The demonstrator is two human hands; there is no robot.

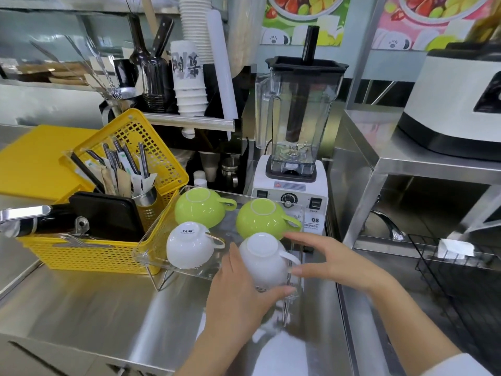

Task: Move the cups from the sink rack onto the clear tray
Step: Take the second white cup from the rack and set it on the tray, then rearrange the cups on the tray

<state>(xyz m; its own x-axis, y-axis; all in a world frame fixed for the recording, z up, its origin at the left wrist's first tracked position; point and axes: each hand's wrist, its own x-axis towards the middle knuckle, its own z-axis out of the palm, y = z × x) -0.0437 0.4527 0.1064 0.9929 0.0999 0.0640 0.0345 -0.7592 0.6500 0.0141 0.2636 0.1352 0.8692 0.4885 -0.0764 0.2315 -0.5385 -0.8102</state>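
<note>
A clear tray (151,253) on a wire stand sits on the steel counter. Upside down on it are two green cups, one at the back left (199,207) and one at the back right (261,218), plus a white cup (187,244) at the front left. A second white cup (264,260) stands upside down at the front right. My left hand (238,291) cups its near side. My right hand (325,259) reaches in from the right, fingers spread by the cup's handle. The black wire sink rack (455,270) at the right holds no cups.
A yellow basket (89,253) with utensils and black trays stands left of the tray. A blender (295,147) is right behind the tray. A steel shelf with a white appliance (455,104) rises on the right, with a tap (387,223) under it.
</note>
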